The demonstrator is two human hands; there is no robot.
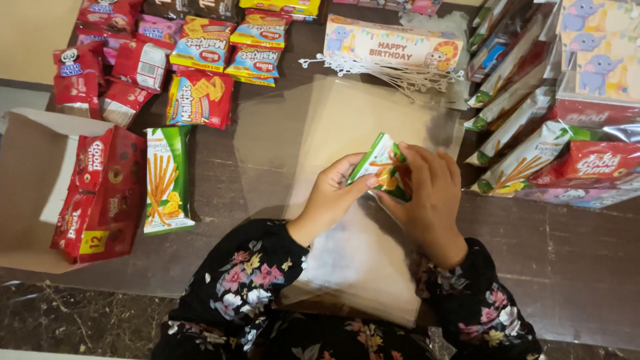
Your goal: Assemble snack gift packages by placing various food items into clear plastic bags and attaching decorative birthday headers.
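Note:
Both hands hold a green and white snack-stick packet (380,168) above a stack of clear plastic bags (347,133) on the brown table. My left hand (330,197) pinches the packet's lower left edge. My right hand (427,193) wraps over its right side and hides part of it. Both sleeves are black with a flower print.
A second green stick packet (167,180) and red biscuit packets (100,193) lie at left beside an open cardboard box (27,193). Several red, yellow and blue snack packets (200,67) fill the far left. A birthday card banner (390,43) and more packets (533,133) sit right.

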